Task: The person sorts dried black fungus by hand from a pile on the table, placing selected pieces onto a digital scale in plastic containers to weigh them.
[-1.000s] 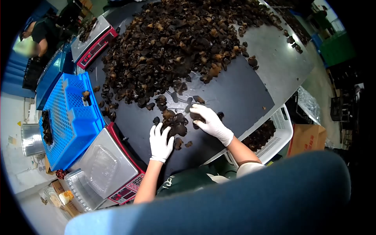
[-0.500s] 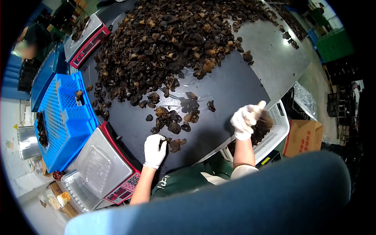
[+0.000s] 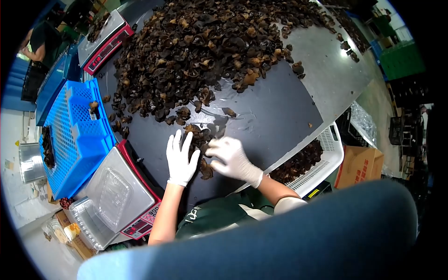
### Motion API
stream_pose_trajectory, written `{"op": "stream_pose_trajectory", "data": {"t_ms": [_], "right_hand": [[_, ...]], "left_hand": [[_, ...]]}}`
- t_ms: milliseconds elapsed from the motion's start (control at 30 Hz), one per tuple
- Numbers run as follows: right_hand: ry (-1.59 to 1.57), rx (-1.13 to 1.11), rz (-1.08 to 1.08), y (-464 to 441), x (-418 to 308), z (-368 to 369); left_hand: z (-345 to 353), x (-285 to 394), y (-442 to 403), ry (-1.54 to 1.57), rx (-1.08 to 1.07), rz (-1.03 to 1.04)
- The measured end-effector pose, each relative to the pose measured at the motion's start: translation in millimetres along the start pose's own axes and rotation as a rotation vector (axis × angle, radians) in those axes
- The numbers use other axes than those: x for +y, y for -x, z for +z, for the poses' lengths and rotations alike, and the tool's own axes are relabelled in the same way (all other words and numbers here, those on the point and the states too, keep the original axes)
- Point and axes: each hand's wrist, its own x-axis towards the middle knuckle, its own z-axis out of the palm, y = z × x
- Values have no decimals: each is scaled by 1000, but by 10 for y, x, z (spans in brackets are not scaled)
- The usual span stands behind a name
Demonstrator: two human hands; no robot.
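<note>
Dark brown wood ear mushrooms (image 3: 200,56) form a large heap on the black table top (image 3: 275,116). A small cluster of wood ears (image 3: 198,135) lies apart, nearer to me. My left hand (image 3: 181,161), in a white glove, rests at the left edge of this cluster with its fingers spread. From the right, my right hand (image 3: 233,158), also white-gloved, reaches over the cluster. Its fingers are curved and apart, and I see nothing held in them. Both hands partly cover the cluster, and a few pieces show between them.
At my right, a white basket (image 3: 329,161) holds wood ears, beside a cardboard box (image 3: 359,170). On the left are a scale (image 3: 128,186) with a clear plastic tray (image 3: 114,193), a blue crate (image 3: 77,135) and a second scale (image 3: 107,49). A person (image 3: 39,49) is at the far left.
My right hand has swung left from above the white basket to the small cluster. My left hand has shifted slightly up, its fingers now spread. The cluster's loose pieces are drawn together.
</note>
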Motion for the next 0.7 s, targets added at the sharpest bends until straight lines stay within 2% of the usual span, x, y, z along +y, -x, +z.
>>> {"op": "stream_pose_trajectory", "data": {"t_ms": [67,133,200,267,300,400,500,533,567,600,667,700], "right_hand": [[-5,-85,-166,108,-82,166],[-47,-36,-107,-73,-145,11],[-119,120,-34,-319,108,-173],[120,372,-34,-518,463,-200],[283,397,12,-546,649,-151],[121,257,27,-557,1070,-93],[-418,317,375,-597,782,-431],[-1149,333,499,-512,856,-528],[-1628,317,382,-373,866,-633],[-2101,-16,-93,-315,920,-699],[-2333,-62,-334,-107,1018,-716],[-2261,69,-195,-130,945,-676]], "left_hand": [[87,-29,-7,-28,-86,67],[184,-109,115,23,-148,102],[164,-105,242,137,-114,63],[78,-138,379,194,-122,-4],[52,-136,451,253,-78,-81],[-21,-224,593,375,13,-183],[-72,-283,680,380,32,-304],[-61,-292,701,391,44,-350],[-52,-292,708,391,45,-363],[-46,-288,693,382,40,-336],[-46,-264,662,365,29,-277],[-54,-194,641,292,19,-253]]}}
